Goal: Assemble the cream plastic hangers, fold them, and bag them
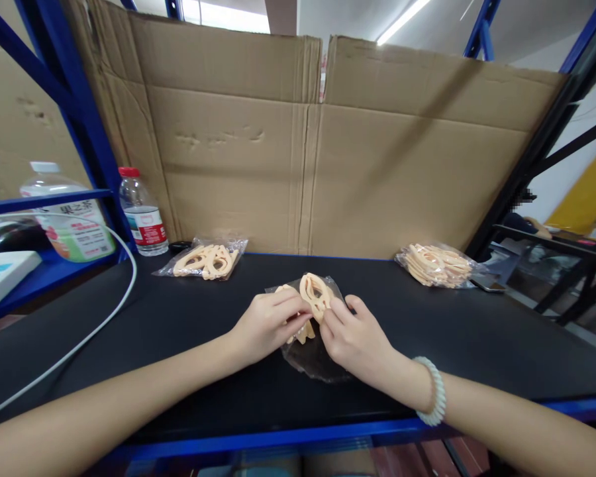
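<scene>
Bare forearms [114, 401] lead up to a pale cut-out piece [322, 291] between the fingertips

Fingers of the left hand [265, 324] press together with the thumb, pinching the piece at its lower left edge; those of the right hand [352, 338] are curled in, pinching its lower right end. The piece rises just above both sets of fingertips, tilted, a rounded oval the colour of light, unpainted wood. Its edges look smooth and its face plain, with a large opening in the upper part and smaller slots towards the lower end. More pale pieces [302, 334] show just below the left fingertips, with a clear, crinkled bag [315, 368] spread behind and beneath the fingers on the black surface [203, 397]. Whether the raised piece is partly inside the film cannot be told. Well beyond the fingers, to either side, lie a left packet [211, 260] and a right packet [434, 265] of similar pieces.
</scene>
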`<state>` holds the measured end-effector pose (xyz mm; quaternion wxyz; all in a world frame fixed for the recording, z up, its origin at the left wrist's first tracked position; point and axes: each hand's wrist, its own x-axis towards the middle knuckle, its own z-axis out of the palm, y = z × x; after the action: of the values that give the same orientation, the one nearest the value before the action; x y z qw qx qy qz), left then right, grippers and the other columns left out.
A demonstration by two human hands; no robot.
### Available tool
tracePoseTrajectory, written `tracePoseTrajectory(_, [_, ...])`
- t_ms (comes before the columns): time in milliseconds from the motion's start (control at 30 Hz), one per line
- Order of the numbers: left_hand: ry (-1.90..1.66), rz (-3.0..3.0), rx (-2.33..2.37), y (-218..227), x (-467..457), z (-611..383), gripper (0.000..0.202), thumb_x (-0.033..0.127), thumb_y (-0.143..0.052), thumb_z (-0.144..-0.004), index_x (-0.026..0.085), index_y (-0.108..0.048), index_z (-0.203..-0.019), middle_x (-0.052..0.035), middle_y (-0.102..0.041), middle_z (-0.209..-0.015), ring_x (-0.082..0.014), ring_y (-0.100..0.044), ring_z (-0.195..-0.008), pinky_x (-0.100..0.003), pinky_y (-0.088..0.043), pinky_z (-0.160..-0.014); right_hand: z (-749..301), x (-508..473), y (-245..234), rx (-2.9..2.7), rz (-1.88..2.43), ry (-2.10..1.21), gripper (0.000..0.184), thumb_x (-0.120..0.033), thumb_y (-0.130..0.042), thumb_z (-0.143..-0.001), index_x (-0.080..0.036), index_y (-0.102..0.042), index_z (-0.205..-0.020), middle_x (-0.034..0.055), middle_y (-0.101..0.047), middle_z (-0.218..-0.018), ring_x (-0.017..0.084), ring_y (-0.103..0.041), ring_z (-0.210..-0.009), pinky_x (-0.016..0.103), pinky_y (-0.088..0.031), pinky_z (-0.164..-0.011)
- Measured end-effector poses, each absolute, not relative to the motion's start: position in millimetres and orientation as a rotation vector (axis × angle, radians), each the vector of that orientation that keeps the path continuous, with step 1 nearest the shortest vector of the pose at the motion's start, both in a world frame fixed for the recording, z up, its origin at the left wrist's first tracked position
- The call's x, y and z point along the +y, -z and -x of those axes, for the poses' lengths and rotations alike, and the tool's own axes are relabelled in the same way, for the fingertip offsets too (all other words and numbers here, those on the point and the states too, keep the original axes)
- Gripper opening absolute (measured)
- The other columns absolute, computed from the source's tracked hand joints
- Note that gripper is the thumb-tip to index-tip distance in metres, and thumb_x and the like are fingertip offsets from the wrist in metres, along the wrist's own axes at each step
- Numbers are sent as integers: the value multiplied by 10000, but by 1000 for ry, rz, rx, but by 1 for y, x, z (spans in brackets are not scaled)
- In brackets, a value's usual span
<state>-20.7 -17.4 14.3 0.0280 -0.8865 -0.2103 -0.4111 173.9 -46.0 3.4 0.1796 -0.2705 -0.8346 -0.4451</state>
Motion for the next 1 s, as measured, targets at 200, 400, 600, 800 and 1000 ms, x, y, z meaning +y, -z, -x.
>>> tracePoseTrajectory(200, [1270, 2713, -767, -23, -13, 27, 138, 195, -531, -912, 167, -643, -835, -19, -633, -724, -115, -576, -654, -206, -467, -612, -182, -39, -38, -2484, 618, 847, 220, -165, -498, -891, -153, -610, -702, 52, -572, -672, 199, -476, -711, 351, -337, -617])
tracePoseTrajectory(400, [869, 2778, -581, -18, -27, 24, 163, 184, -490, -930, 170, -632, -851, -14, -662, -761, -125, -589, -637, -219, -443, -561, -214, -14, -49, -2220, 581, 287, 142, -158, -505, -883, -152, -637, -936, 53, -614, -758, 187, -511, -721, 349, -425, -664])
tracePoseTrajectory(600, [720, 2869, -517, -17, -26, 23, 183, 177, -462, -941, 158, -628, -868, -26, -661, -761, -139, -626, -670, -230, -462, -590, -225, 8, -22, -2437, 590, -196, 328, -168, -428, -949, -218, -524, -1259, 102, -568, -1219, 222, -495, -1154, 436, -427, -990])
tracePoseTrajectory(800, [791, 3020, -554, -34, -23, 32, 223, 254, -555, -916, 177, -552, -1125, -14, -685, -838, -121, -635, -685, -213, -459, -599, -242, 6, -34, -2522, 707, -212, 405, -39, -465, -844, -239, -545, -1187, 78, -529, -1146, 214, -481, -1121, 404, -421, -984])
tracePoseTrajectory(1000, [582, 3119, -750, -67, -24, 46, 226, 73, -515, -795, 206, -546, -975, 48, -561, -680, -114, -527, -573, -232, -397, -570, -249, -2, -40, -2769, 783, -431, 465, -33, -565, -742, -210, -483, -1164, 76, -472, -1123, 222, -453, -1093, 378, -416, -974])
